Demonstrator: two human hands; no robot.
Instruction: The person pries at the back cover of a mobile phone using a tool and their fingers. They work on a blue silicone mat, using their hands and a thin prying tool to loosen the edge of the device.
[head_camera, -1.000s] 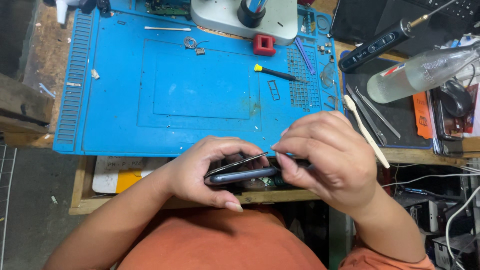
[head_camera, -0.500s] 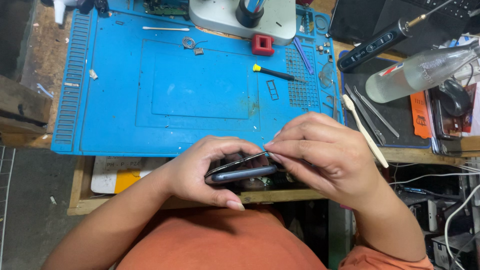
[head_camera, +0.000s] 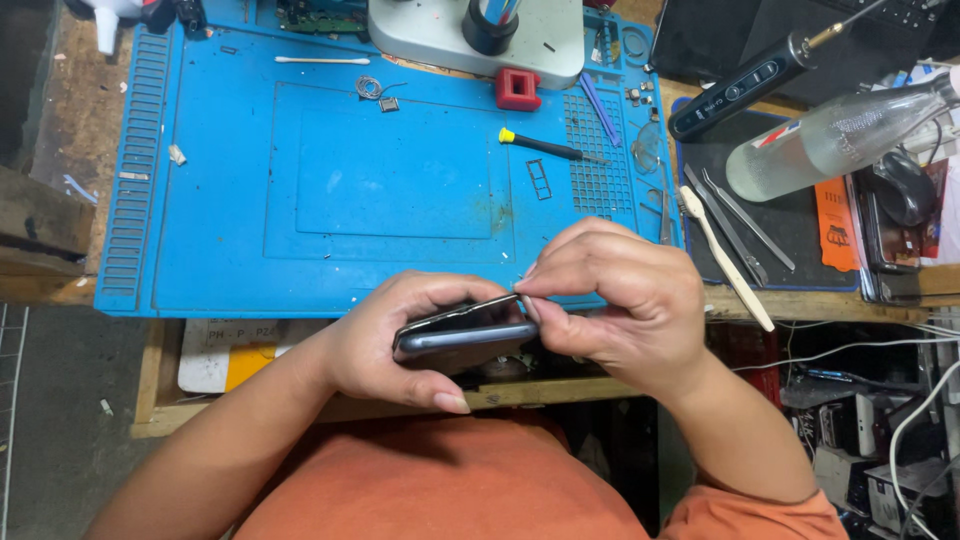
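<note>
Blue repair mat (head_camera: 250, 220) covers one wooden bench (head_camera: 60, 120). At 6 o'clock of the mat, one dark phone (head_camera: 462, 338) sits gripped in the left hand (head_camera: 400, 345), its screen lifted at one edge. Right hand (head_camera: 625, 305) pinches that edge at 3 o'clock. One yellow-tipped screwdriver (head_camera: 550, 147), one toothbrush (head_camera: 725, 258), one clear bottle (head_camera: 835, 135) lie beyond.

Glossy dark phone (head_camera: 465, 338) with thin metal edge; matt blue rubbery mat (head_camera: 330, 190) (scuffed, dusty); rough worn wood bench (head_camera: 60, 110); clear plastic bottle (head_camera: 835, 135).
</note>
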